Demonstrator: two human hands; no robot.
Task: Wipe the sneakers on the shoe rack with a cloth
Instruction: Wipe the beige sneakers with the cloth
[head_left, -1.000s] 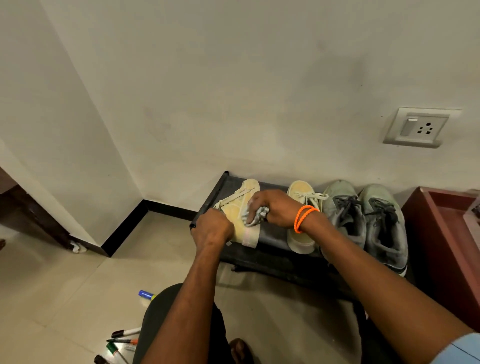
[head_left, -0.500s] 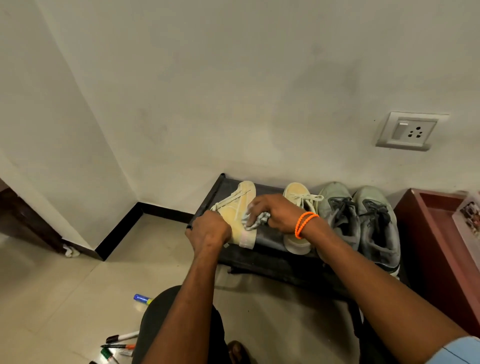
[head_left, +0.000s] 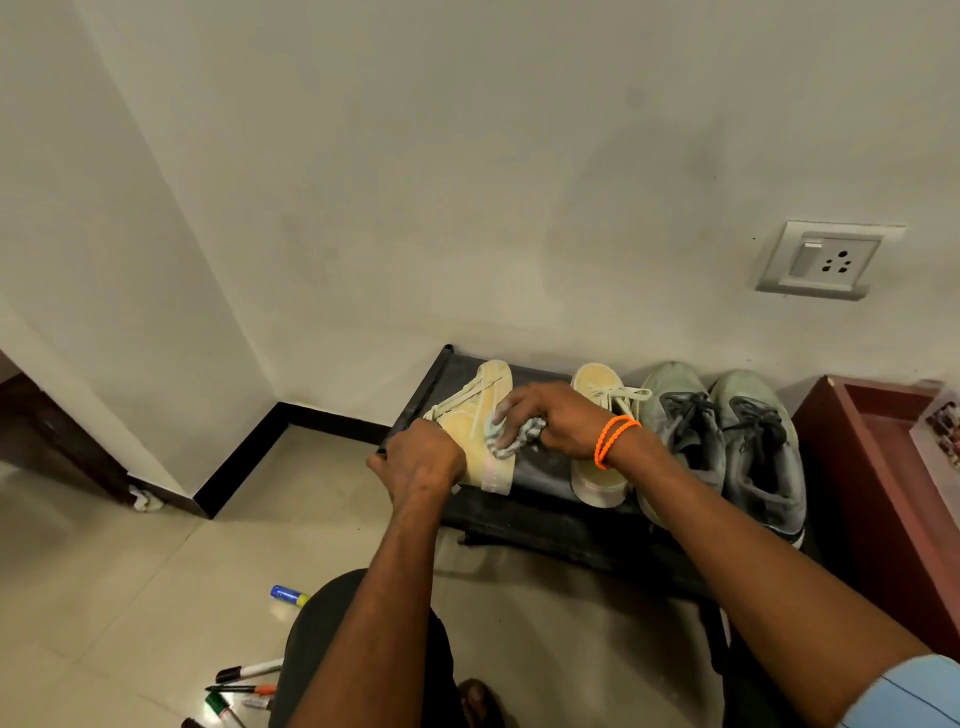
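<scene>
- Markers (head_left: 249, 670) scattered on floor tiles, nearest camera.
- Left hand (head_left: 421, 460), back up, fingers curled, grips near end of tilted yellow sneaker (head_left: 480, 436) on left part of black shoe rack (head_left: 545, 467).
- Right hand (head_left: 550, 415), orange bands (head_left: 613, 441) on wrist, clutches bunched cloth (head_left: 511, 439) against that sneaker's side.
- Second yellow sneaker (head_left: 595, 478) and grey pair (head_left: 727, 452) sit further right on rack.

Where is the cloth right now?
In the head view the cloth is bunched under the right hand, pressed against the tilted yellow sneaker at the shoe rack's left end.
</scene>
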